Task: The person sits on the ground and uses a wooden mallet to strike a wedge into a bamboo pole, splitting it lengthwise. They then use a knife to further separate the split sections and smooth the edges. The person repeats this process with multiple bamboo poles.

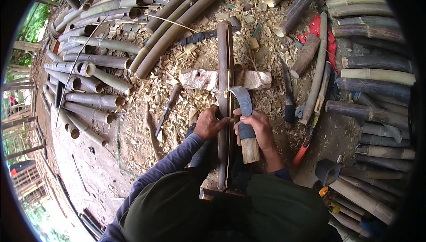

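A dark brown bamboo pole [223, 60] runs away from my lap across a pale, hacked wooden block [197, 80]. Down its right side goes a long lengthwise split. My left hand [210, 124] is closed around the pole's near half, thumb laid over the top. In my right hand [261, 129] is a billhook [249, 149] with a hooked grey blade, dark tape wrapping and a bare wooden handle end. The blade points away from me, its hooked tip close to the split. Some right fingers are hidden behind the handle.
Wood chips cover the ground. A knife [168, 104] lies left of the block, a long dark blade [287, 86] to its right. Farther right are an orange-handled saw [303, 151] and red cloth [316, 25]. Cut bamboo poles lie stacked left [95, 98] and right [375, 82].
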Available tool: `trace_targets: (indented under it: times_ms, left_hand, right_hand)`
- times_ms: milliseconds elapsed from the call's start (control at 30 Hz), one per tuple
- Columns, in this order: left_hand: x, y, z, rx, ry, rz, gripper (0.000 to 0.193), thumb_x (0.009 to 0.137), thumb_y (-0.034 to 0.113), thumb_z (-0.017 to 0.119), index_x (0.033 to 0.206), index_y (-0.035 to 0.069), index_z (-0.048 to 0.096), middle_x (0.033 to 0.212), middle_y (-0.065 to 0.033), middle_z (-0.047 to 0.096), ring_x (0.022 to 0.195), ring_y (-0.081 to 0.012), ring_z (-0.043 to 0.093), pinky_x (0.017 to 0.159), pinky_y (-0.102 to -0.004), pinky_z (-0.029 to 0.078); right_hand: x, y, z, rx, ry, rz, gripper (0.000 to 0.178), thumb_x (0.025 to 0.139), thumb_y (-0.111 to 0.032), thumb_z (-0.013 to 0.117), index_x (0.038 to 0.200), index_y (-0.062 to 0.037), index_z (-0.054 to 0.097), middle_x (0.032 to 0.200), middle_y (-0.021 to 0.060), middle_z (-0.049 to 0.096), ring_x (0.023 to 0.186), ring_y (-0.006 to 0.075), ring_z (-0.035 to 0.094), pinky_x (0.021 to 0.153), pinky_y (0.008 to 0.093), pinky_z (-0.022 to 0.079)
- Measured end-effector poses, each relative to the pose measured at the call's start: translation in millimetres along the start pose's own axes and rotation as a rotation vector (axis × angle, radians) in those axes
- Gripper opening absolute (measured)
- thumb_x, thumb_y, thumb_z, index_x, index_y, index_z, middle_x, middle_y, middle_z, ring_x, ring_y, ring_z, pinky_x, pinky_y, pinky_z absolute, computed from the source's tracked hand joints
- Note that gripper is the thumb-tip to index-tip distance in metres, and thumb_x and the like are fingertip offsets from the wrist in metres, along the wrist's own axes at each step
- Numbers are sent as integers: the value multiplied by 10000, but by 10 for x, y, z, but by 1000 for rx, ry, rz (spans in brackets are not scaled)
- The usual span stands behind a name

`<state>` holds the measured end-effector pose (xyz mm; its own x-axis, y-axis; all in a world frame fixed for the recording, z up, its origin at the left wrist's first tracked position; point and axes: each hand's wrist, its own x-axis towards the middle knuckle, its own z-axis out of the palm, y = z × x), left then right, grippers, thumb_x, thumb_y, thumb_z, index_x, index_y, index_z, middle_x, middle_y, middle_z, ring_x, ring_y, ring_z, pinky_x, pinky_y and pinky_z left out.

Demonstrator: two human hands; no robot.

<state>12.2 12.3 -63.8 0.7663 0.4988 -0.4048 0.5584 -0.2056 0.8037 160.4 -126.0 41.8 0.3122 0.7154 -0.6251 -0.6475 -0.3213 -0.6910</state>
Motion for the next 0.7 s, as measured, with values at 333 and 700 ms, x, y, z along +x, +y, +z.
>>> trace_targets:
  times_ms: [333, 700]
  left_hand:
    - [-25, 35, -48, -71, 3, -18, 625, 797, 534, 837, 971, -46, 680, 837, -242, 693, 839, -394, 701, 780, -480, 536]
    - [-1, 39, -59, -26, -29, -12, 551, 824, 458, 849, 1080, -13, 719, 771, -136, 715, 694, -202, 670, 711, -401, 539]
  right_hand:
    - [49, 2, -43, -15, -24, 7, 403, 904, -183, 581, 1246, 29, 614, 731, 152, 660, 495, 220, 634, 468, 338, 549]
    - [790, -243, -99, -96, -27, -130, 353, 903, -186, 635, 1181, 30, 666, 734, 102, 668, 541, 174, 646, 465, 331, 555]
